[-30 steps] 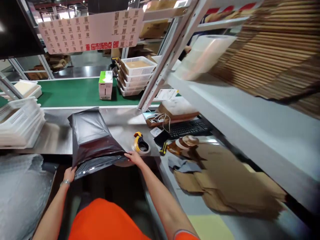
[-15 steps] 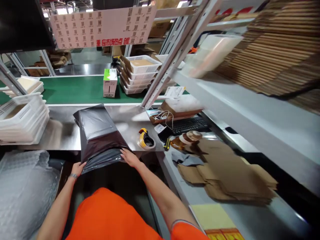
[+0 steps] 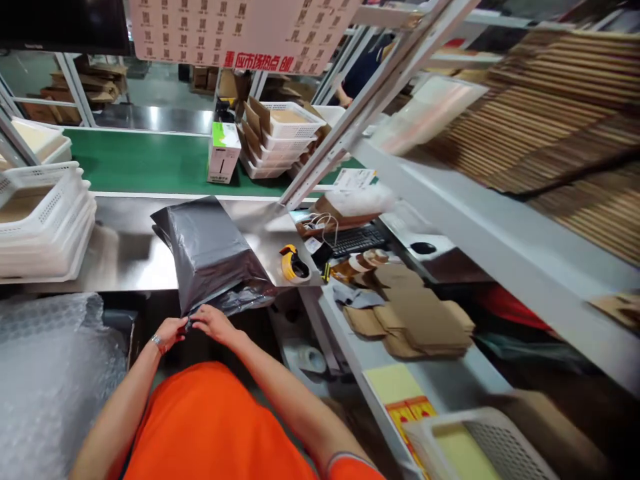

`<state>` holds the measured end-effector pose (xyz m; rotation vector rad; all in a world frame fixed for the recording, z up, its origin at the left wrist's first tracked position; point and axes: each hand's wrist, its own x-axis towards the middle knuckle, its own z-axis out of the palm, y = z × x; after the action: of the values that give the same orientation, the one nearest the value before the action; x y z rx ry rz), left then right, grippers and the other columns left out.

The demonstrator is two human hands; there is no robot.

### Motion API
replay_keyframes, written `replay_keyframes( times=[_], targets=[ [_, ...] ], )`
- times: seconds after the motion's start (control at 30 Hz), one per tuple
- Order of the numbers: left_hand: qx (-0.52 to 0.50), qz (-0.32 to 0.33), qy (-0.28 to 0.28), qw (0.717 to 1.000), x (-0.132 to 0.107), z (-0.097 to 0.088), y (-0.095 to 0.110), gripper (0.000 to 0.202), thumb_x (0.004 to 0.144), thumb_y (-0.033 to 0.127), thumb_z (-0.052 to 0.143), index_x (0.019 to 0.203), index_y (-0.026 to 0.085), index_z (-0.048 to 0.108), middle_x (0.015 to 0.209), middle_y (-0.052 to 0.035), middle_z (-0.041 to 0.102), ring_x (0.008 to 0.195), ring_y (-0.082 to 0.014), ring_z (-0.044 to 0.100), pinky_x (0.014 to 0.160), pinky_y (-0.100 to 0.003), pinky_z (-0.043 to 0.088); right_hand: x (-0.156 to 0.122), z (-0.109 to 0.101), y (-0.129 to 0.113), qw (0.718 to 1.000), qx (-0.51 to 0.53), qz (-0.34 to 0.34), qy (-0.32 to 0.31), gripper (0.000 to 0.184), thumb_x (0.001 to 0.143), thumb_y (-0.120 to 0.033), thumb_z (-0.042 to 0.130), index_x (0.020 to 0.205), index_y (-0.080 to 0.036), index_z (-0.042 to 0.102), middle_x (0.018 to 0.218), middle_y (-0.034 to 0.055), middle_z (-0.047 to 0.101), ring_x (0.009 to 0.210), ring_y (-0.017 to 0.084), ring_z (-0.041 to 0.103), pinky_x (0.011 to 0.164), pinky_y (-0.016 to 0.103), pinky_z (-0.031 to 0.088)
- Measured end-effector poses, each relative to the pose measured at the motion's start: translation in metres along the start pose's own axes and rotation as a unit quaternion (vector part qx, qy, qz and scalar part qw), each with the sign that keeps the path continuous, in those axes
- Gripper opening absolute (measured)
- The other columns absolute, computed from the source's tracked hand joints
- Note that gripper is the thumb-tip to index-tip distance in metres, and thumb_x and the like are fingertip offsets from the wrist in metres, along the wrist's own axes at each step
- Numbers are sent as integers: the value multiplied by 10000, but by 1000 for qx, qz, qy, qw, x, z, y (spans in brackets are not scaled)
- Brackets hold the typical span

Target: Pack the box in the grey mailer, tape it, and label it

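Nearest are the forearms, coming out of an orange shirt (image 3: 210,427), with bubble wrap (image 3: 50,373) heaped to the left. The left hand (image 3: 170,331) and the right hand (image 3: 213,321) meet at the near corner of a black bag (image 3: 210,250), fingers pinched narrow on its loose flap. The bag is stuffed full and lies on a steel table (image 3: 125,247), its near end hanging over the table's front edge. Just right of the bag sits a yellow tape gun (image 3: 293,265), then a keyboard (image 3: 357,239) and a pile of flat cartons (image 3: 420,317) on the lower shelf. White baskets (image 3: 43,223) are stacked at the left of the table. Beyond runs a green belt (image 3: 140,163) carrying a small box (image 3: 223,152) and more baskets (image 3: 283,137)
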<state>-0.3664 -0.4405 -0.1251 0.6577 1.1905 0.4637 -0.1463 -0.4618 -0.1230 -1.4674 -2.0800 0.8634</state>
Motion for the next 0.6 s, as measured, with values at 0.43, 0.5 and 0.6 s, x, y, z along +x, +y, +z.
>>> replay_keyframes(
  times=[0.43, 0.5, 0.6],
  targets=[
    [-30, -23, 11, 999, 16, -7, -5, 546, 522, 553, 1043, 697, 132, 741, 712, -50, 734, 696, -142, 638, 623, -261, 435, -33, 10, -25, 995, 48, 32, 78, 260, 1066, -357, 677, 960, -246, 887, 953, 62, 739, 870, 201, 686, 823, 314, 542],
    [-12, -13, 19, 1000, 14, -11, -2, 609, 443, 609, 1048, 668, 140, 730, 702, -42, 726, 700, -145, 631, 637, -269, 441, -60, -2, -22, 988, 105, 54, 99, 283, 1050, -391, 676, 913, -245, 875, 940, 65, 765, 870, 210, 709, 832, 322, 553],
    [20, -4, 13, 1000, 11, -15, 6, 651, 379, 643, 1045, 647, 145, 722, 677, -34, 705, 684, -145, 613, 656, -286, 446, -120, -35, -7, 971, 147, 145, 125, 275, 990, -418, 694, 851, -253, 865, 903, 64, 809, 870, 231, 732, 855, 339, 560]
  ],
)
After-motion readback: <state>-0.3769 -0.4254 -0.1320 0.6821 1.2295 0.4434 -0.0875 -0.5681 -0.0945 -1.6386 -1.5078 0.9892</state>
